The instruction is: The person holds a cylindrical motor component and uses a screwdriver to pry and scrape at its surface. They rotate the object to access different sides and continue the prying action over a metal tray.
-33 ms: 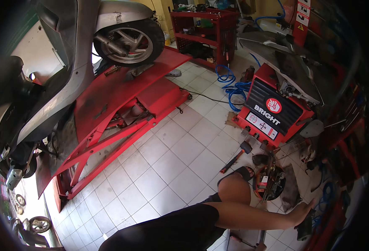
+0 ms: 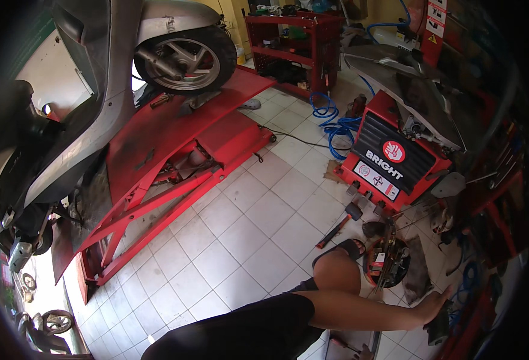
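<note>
My left hand (image 2: 433,305) reaches to the right with fingers stretched out, beside a dark object (image 2: 437,327) at the right; whether it grips that object is unclear. My bare forearm crosses over my bent knee (image 2: 336,270), whose sandaled foot lies near a rubber mallet (image 2: 347,217). A round container of metal tools (image 2: 390,270) stands just above the forearm. Below it, a screwdriver with a red handle (image 2: 338,341) lies in a grey tray (image 2: 331,354). My right hand is not visible.
A silver scooter (image 2: 90,132) stands on a red scissor lift (image 2: 216,108) at left. A red tyre machine (image 2: 360,168) is at right, near coiled blue hose (image 2: 333,129). A red tool cart (image 2: 285,45) stands behind. Dark and red equipment (image 2: 486,222) lines the right edge.
</note>
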`<state>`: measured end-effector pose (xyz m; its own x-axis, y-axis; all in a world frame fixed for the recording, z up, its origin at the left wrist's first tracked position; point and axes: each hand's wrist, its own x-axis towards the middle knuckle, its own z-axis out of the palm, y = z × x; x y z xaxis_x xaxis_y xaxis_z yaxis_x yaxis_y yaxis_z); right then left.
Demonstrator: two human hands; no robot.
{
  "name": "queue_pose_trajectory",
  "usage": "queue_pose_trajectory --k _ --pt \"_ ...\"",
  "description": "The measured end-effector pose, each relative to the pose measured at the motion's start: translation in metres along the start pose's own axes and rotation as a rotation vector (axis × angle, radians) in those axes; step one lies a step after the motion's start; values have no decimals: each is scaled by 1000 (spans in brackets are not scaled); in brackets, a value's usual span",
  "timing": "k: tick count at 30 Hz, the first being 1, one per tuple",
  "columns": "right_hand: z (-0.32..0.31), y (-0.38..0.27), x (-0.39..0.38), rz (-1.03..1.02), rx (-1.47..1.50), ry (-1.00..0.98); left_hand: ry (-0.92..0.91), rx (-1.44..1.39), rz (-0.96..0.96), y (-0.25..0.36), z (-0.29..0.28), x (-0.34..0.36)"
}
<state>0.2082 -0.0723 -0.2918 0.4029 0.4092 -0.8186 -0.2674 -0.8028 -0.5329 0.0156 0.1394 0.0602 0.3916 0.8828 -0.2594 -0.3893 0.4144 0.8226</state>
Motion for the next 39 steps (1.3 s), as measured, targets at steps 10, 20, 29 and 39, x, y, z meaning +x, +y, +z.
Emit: queue_pose_trajectory --k 10,20,29,39 --pt "180 32 -9 222 534 -154 -35 -298 -458 0 -20 -1" --pt "40 -15 -93 249 298 329 -219 -324 -297 24 -46 2" --pt "-60 -144 -335 -942 -166 205 -325 43 0 29 -36 -14" --pt "-68 -134 -389 -1322 -693 445 -202 310 190 -8 -19 -13"
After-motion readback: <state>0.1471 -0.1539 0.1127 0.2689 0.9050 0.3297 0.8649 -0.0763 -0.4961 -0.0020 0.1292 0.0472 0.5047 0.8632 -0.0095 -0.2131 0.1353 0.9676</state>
